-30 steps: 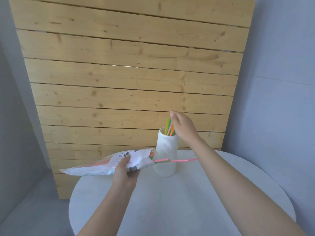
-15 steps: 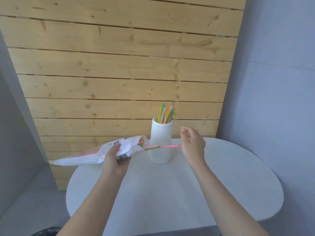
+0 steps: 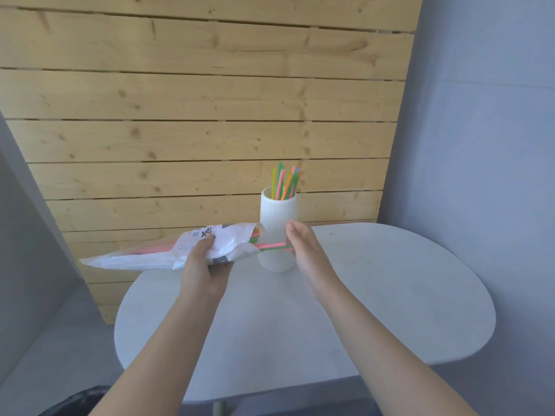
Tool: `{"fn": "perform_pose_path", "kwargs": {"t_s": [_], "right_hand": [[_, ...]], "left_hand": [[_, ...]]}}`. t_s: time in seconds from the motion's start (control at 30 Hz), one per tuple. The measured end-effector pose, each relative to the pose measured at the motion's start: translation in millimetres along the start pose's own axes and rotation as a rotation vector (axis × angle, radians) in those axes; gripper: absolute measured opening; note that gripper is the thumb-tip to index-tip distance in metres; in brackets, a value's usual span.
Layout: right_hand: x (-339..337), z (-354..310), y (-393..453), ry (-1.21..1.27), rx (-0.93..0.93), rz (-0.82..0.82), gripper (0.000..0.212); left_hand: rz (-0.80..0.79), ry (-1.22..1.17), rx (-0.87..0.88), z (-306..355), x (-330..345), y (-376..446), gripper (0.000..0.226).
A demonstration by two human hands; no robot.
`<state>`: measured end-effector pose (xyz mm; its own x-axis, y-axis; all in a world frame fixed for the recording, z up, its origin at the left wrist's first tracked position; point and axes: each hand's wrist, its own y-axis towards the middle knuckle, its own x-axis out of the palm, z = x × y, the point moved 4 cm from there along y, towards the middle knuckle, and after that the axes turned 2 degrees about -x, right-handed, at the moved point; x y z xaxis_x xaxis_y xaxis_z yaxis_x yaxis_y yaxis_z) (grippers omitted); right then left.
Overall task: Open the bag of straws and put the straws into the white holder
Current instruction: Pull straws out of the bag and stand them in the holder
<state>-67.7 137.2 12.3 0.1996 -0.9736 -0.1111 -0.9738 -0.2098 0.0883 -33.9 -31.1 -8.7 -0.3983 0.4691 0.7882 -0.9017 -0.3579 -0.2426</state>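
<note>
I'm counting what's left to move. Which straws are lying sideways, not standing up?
The pink and green straws poking out of the bag mouth lie sideways, at the right hand; those in the white holder stand upright.

You see the crumpled white bag of straws (image 3: 168, 253) lying almost level just left of the ribbed white holder (image 3: 278, 226), pink and green straws (image 3: 271, 246) poking from its open mouth across the holder's front, more coloured straws (image 3: 283, 183) upright inside it.
</note>
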Motion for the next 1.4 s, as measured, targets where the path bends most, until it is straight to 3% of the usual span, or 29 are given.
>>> {"fn": "perform_pose_path", "kwargs": {"t_s": [0.23,0.57,0.63,0.73,0.9,1.07,1.17,1.4], "right_hand": [[5.5,7.8,-9.6,-0.108,0.121,0.059,0.039],[-11.2,8.9,0.5,-0.314,-0.076,0.284,0.035],[-20.1,6.6,3.0,-0.24,-0.052,0.317,0.035],[-20.1,10.0,3.7,0.204,0.086,0.256,0.034],[2.6,15.4,-3.3,0.562,0.271,0.135,0.034],[11.9,12.8,-4.9,0.453,0.227,0.151,0.016],[6.8,8.4,-3.6,0.308,0.157,0.239,0.027],[-12.4,-3.5,1.5,0.367,0.095,0.323,0.042]], "left_hand": [[-0.063,0.133,0.091,0.5,0.2,-0.7,0.028],[-0.012,0.112,0.131,8.9,-9.1,0.5,0.034],[-0.007,0.095,0.123,11.1,-10.6,0.6,0.03],[0.023,0.026,0.074,8.0,-9.6,-1.5,0.01],[0.001,0.001,0.068,1.1,-0.4,-5.7,0.009],[-0.041,0.019,0.07,-4.3,4.9,-8.4,0.01],[-0.02,0.01,0.062,-5.3,3.1,-8.3,0.009],[0.014,-0.041,0.049,-2.6,-1.2,-6.9,0.01]]}}
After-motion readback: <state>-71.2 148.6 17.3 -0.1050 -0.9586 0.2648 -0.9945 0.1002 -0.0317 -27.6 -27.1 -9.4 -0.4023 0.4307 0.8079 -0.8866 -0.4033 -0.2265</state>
